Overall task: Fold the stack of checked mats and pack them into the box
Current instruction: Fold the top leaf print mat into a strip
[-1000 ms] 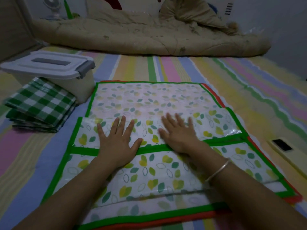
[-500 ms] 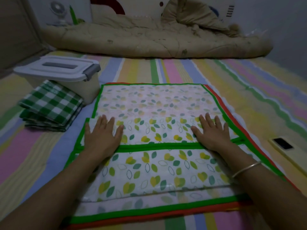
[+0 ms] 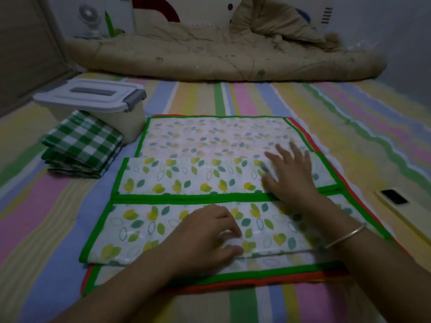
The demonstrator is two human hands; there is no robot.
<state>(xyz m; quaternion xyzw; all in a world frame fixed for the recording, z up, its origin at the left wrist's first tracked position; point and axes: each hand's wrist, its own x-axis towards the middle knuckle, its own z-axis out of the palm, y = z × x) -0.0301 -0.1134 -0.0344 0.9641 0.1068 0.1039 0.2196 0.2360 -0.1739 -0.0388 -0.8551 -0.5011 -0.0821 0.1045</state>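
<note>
Left hand (image 3: 210,234): fingers curled, resting on the near folded flap of the leaf-print mat (image 3: 200,178), thumb close to the flap's fold edge. Motion blur hides whether it pinches the material.

Right hand (image 3: 289,176): fingers spread, palm down flat on the far flap towards the mat's right side; blurred. A thin bangle (image 3: 345,236) sits on that wrist.

Leaf-print mat: white with green and yellow leaves, green binding, a red edge showing beneath. It lies flat in the middle of the striped sheet (image 3: 256,99), with two flaps folded inward so their green borders meet in a band across it.

Checked mats (image 3: 81,145): green and white, folded, in a slanting stack on the sheet just left of the leaf-print mat, leaning against the box.

Box (image 3: 93,106): pale, lid on, with a grey latch on its right end; it stands behind the stack.

Flat yellowish device (image 3: 394,197) with a dark screen: on the sheet to the right of the mat.

Beige quilt (image 3: 210,57): bunched along the far wall.

Small fan (image 3: 89,17): far left corner.
</note>
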